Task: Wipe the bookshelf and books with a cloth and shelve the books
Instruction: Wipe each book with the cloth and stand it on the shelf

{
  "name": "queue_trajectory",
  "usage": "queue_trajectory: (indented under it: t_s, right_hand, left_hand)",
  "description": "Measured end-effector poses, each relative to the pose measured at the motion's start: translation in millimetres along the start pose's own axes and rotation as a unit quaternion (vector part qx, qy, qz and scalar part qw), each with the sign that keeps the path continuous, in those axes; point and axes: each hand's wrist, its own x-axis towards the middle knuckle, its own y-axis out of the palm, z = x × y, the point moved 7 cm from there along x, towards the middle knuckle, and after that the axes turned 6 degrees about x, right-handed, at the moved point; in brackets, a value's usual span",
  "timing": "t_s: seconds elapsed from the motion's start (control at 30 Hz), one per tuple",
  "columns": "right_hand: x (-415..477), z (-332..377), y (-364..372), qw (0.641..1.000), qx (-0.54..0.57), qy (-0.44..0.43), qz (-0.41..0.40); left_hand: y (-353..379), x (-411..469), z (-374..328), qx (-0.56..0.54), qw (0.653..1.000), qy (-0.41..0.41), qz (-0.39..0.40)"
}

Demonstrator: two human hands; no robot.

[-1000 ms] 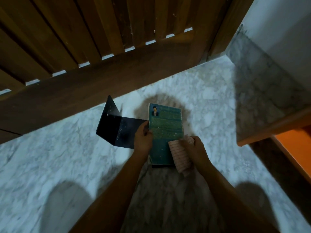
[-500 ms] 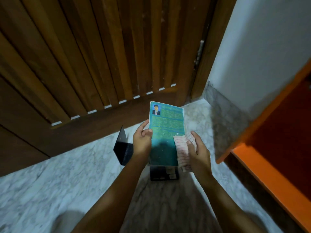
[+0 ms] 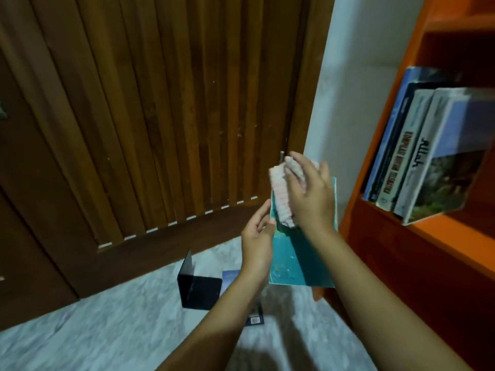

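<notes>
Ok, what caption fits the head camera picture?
Right hand holds a striped cloth against a teal book, left hand holding its edge, beside an orange bookshelf.

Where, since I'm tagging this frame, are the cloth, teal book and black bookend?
cloth (image 3: 281,202): head view, its striped folded edge.
teal book (image 3: 284,266): head view, lower cover.
black bookend (image 3: 199,291): head view, its broad dark plate.

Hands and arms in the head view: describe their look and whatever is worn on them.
The left hand and right hand are bare: no gloves, no ring, watch or bracelet visible. Both forearms are uncovered as well, with no sleeve in view down to the picture's lower edge.
</notes>
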Motion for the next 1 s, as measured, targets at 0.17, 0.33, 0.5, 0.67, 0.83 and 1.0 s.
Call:
queue_trajectory:
  t_s: [0.17, 0.33, 0.5, 0.67, 0.83, 1.0]
  right_hand:
    - [31.3, 4.8, -45.0, 0.992, -0.103, -0.011, -0.077]
    - [14.2, -1.2, -45.0, 0.99, -0.069, 0.06, -0.111]
    - [-2.3, 10.4, -26.5, 0.992, -0.109, -0.059, -0.03]
    - [-8.9, -32.1, -46.3, 0.979, -0.095, 0.136, -0.12]
    - [-51.7, 13.7, -4.3, 0.995, -0.067, -0.07, -0.017]
    - [-58.3, -24.3, -26.7, 0.989, -0.07, 0.085, -0.1]
  left_hand:
    - [6.0, -10.3, -34.8, -0.056, 0.998, 0.036, 0.014]
    - [16.4, -10.5, -50.0, -0.094, 0.995, 0.019, 0.035]
    - [7.0, -4.6, -59.2, -0.151, 0.989, 0.004, 0.008]
    - [3.5, -5.9, -63.0, -0.155, 0.988, 0.003, -0.003]
    - [-4.9, 0.5, -60.6, -0.159, 0.987, -0.001, -0.034]
    - [-21.5, 6.8, -62.0, -0.175, 0.982, 0.001, -0.066]
